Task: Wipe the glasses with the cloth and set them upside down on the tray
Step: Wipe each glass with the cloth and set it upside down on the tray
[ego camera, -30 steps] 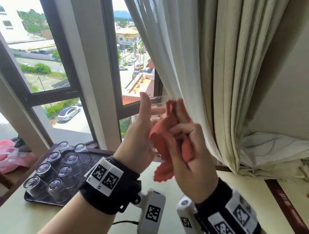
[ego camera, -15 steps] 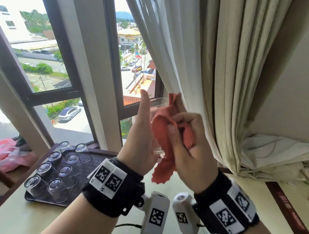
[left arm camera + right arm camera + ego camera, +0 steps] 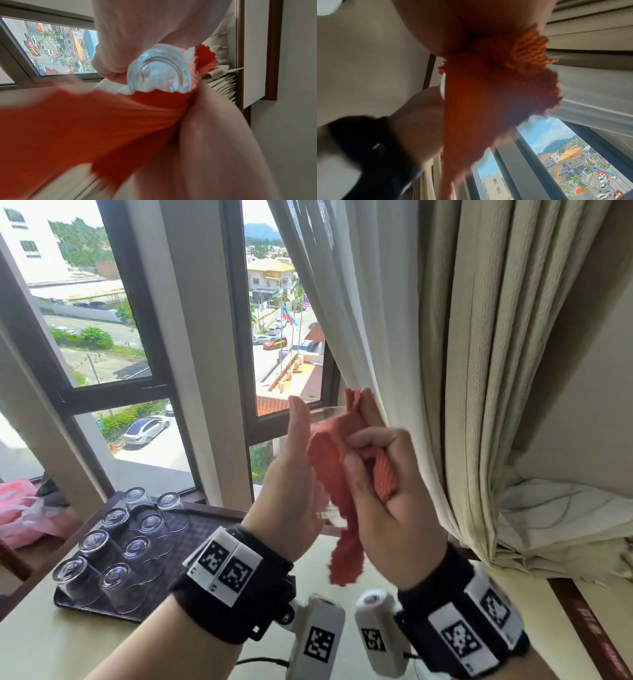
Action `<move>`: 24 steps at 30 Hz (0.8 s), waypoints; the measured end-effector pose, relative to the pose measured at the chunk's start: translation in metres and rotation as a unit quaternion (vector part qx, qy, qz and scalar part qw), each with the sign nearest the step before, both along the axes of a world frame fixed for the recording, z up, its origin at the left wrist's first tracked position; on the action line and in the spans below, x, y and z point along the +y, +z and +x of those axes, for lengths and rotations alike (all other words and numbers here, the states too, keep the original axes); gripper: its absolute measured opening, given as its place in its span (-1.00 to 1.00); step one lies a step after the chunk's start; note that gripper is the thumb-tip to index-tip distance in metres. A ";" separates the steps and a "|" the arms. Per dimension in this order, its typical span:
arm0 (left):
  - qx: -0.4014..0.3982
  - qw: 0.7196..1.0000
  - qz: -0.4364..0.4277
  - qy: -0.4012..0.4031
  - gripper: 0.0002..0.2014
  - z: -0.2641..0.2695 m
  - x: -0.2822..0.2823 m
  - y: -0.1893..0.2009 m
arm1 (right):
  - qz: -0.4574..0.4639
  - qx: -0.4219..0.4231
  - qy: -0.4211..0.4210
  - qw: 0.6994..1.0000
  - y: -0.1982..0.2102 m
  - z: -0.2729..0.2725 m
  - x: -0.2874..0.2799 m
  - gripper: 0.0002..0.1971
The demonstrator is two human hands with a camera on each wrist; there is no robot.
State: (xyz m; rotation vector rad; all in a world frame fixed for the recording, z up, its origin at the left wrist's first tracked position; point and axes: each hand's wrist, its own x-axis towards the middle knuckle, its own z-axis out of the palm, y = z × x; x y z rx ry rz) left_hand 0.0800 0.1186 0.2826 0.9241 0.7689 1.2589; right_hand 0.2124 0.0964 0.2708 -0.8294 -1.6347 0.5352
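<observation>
Two hands, clear round glass point(image 3: 158, 70), ribbed orange cloth point(image 3: 329, 460)

head view from above and behind, wrist views close, upward, sharing cloth point(image 3: 329, 460)

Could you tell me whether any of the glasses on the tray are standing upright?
No, all eight glasses on the tray stand upside down, bases up.

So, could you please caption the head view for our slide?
Left hand holds a glass while right hand wipes it with cloth.
</observation>
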 end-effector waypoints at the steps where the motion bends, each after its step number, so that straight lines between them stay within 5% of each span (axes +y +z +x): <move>1: -0.001 1.000 -0.005 0.007 -0.04 -0.005 0.002 0.002 | -0.002 -0.004 0.016 1.000 -0.008 0.000 -0.006 -0.84; 7: 0.003 0.997 -0.041 0.061 -0.06 -0.008 0.005 -0.001 | -0.128 0.099 0.037 0.986 -0.022 0.000 -0.014 -0.86; 15: -0.027 0.999 0.016 0.001 0.01 0.004 -0.003 -0.003 | 0.012 0.012 -0.006 1.000 0.001 0.005 -0.010 -0.84; 21: -0.021 0.999 -0.014 0.042 -0.04 -0.009 0.005 -0.001 | -0.104 0.066 0.017 0.992 -0.014 0.001 -0.025 -0.84; 24: -0.023 0.999 -0.008 0.027 0.02 0.003 -0.002 -0.008 | -0.078 0.057 -0.023 0.995 0.004 0.005 -0.009 -0.80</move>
